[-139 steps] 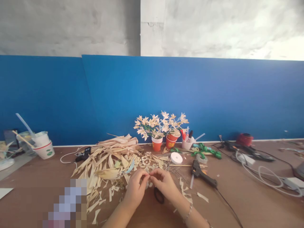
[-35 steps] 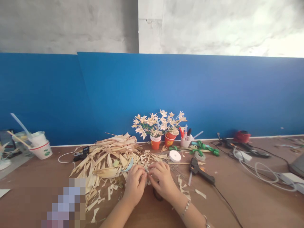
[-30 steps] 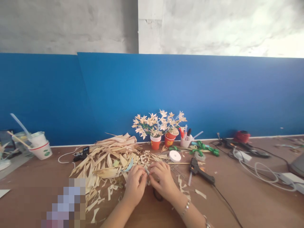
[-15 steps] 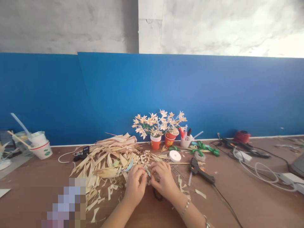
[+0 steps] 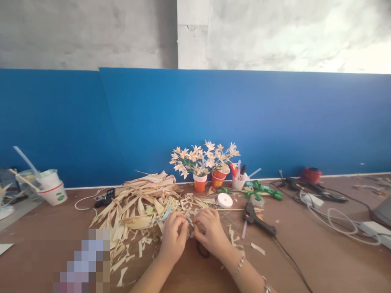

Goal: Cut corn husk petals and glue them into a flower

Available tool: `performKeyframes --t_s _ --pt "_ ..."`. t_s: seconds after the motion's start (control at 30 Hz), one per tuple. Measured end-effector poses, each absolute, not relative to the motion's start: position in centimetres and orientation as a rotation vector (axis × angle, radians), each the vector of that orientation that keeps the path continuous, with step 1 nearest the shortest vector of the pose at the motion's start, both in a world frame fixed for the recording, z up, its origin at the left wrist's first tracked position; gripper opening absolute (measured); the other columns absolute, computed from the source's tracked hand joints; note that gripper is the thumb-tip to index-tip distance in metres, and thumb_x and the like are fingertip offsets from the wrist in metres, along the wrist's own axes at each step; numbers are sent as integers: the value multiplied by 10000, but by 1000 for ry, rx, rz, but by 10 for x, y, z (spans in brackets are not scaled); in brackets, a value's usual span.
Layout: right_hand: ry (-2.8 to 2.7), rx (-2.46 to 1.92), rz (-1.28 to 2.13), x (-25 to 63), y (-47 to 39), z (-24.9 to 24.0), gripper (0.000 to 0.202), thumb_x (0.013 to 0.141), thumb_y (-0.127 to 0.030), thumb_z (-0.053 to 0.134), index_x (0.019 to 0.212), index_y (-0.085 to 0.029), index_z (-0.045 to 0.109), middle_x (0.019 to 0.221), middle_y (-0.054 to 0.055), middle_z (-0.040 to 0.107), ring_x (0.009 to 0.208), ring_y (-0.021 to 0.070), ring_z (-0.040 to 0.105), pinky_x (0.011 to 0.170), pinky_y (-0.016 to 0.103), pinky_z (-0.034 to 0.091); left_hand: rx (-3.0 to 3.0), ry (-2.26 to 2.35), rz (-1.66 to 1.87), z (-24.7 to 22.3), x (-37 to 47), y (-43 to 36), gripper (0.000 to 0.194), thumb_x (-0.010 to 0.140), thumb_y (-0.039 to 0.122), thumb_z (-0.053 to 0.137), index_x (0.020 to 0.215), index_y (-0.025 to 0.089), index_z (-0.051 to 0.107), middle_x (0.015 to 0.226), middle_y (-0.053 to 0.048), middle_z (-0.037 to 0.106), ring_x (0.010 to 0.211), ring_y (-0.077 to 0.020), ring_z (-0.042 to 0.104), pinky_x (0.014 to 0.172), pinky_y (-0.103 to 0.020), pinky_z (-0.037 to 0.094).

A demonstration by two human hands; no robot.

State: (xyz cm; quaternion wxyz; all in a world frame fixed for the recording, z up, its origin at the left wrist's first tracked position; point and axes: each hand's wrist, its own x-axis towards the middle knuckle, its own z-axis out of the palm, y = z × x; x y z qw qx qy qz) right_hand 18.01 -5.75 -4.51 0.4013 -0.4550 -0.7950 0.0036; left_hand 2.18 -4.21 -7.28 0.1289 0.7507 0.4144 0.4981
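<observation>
My left hand [image 5: 174, 237] and my right hand [image 5: 210, 228] are close together above the table, fingertips apart by a small gap. Thumb and fingers of each are pinched; whatever they hold is too small to make out. A grey metal blade [image 5: 189, 221] shows in the gap, and a black loop [image 5: 203, 250] lies below my right hand. They look like parts of one pair of scissors, mostly hidden. Left of my left hand spreads a heap of dry corn husks [image 5: 137, 203], with cut scraps [image 5: 143, 246] in front.
Husk flowers [image 5: 204, 156] stand in red paper cups [image 5: 200, 185] at the back. A white tape roll [image 5: 225, 200] and a black glue gun [image 5: 259, 219] with its cord lie to the right. A white cup [image 5: 55, 195] stands far left, white cables [image 5: 336, 224] far right.
My left thumb and fingertips have shifted very slightly. Otherwise the hands and the things on the table stay in place.
</observation>
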Motion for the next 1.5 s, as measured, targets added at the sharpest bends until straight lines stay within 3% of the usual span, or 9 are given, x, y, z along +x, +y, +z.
performKeyframes --t_s 0.43,0.53,0.67,0.97,1.5 --pt "-1978 -1136 58 186 -52 -52 132 778 -94 531 801 -214 581 776 3 656 800 176 593 836 346 353 2138 1247 1477 -73 18 -39 238 875 216 428 688 194 574 822 -56 580 826 -199 552 748 -344 468" --pt "-2012 -1143 34 187 -52 -54 123 806 -106 527 812 -214 585 773 5 656 792 176 577 842 355 339 2200 1282 1486 -70 17 -42 151 838 202 485 839 204 636 907 -68 599 901 -223 557 807 -377 461" --pt "-2064 -1153 -5 185 -53 -52 128 843 -127 505 811 -214 592 748 7 647 774 175 554 856 367 319 2386 1263 1409 -68 18 -46 292 800 168 540 1066 247 629 1053 -78 596 1008 -251 534 874 -423 437" --pt "-2058 -1159 14 185 -54 -51 92 861 -183 528 802 -208 594 738 9 642 759 178 549 863 377 311 2490 1345 1359 -69 21 -45 146 797 138 549 796 241 652 951 -48 618 953 -244 545 823 -422 428" --pt "-2018 -1109 32 187 -52 -54 116 840 -118 532 796 -207 593 729 -6 621 762 164 540 858 365 295 2343 1313 1390 -66 23 -46 116 732 110 556 712 216 600 910 -36 600 915 -224 542 817 -386 414"
